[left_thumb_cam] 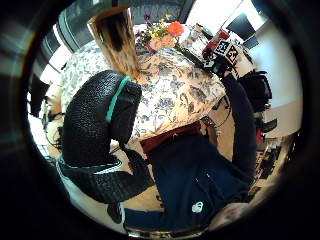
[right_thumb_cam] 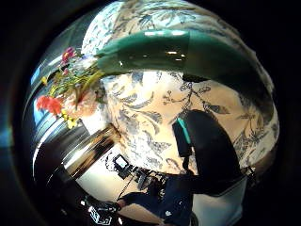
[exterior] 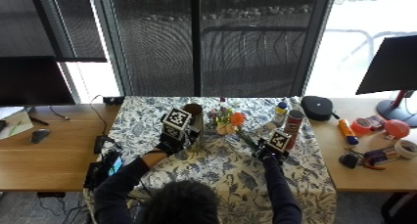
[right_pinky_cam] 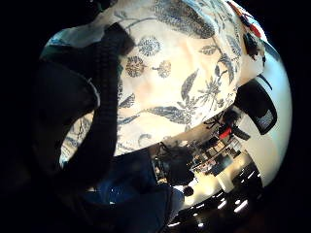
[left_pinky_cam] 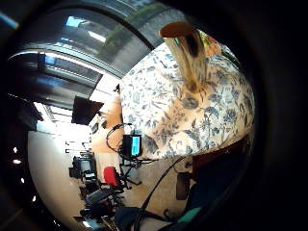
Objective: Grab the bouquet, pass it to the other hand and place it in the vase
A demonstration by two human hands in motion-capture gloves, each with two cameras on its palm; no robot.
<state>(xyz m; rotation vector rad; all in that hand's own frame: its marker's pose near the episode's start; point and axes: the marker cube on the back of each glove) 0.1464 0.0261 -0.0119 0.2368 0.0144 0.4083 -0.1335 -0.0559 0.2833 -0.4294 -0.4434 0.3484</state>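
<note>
**Right hand takes the bouquet by its wrapped stem; left hand waits by the vase**

Outside view: the right hand [exterior: 272,149] rests on the surface covered by a blue-and-cream floral cloth [exterior: 221,170], at the stem end of the small bouquet of orange, pink and purple flowers with a dark green wrapped stem [exterior: 229,121]. The blooms lie beyond this hand, towards the window, so the stem points back at the person, which suits a lift by the stem. The left hand [exterior: 171,142] sits just beside the tall brown shiny vase [exterior: 194,123], probably to steady it or to be ready to receive the bouquet.

Left little-finger view: the vase [left_pinky_cam: 185,55] stands upright on the cloth, apart from the palm; nothing is held.

Left thumb view: the thumb [left_thumb_cam: 97,120] hangs relaxed, holding nothing, with the vase [left_thumb_cam: 117,42] beyond it and the bouquet [left_thumb_cam: 162,32] further off by the right hand [left_thumb_cam: 220,55].

Right little-finger view: a curled finger [right_pinky_cam: 99,111] lies over the cloth [right_pinky_cam: 170,82].

Right thumb view: the green stem [right_thumb_cam: 174,52] runs right across the palm and the thumb [right_thumb_cam: 207,150] curls towards it, so this hand appears to be closing around the stem. I judge the lift not yet done.
</note>
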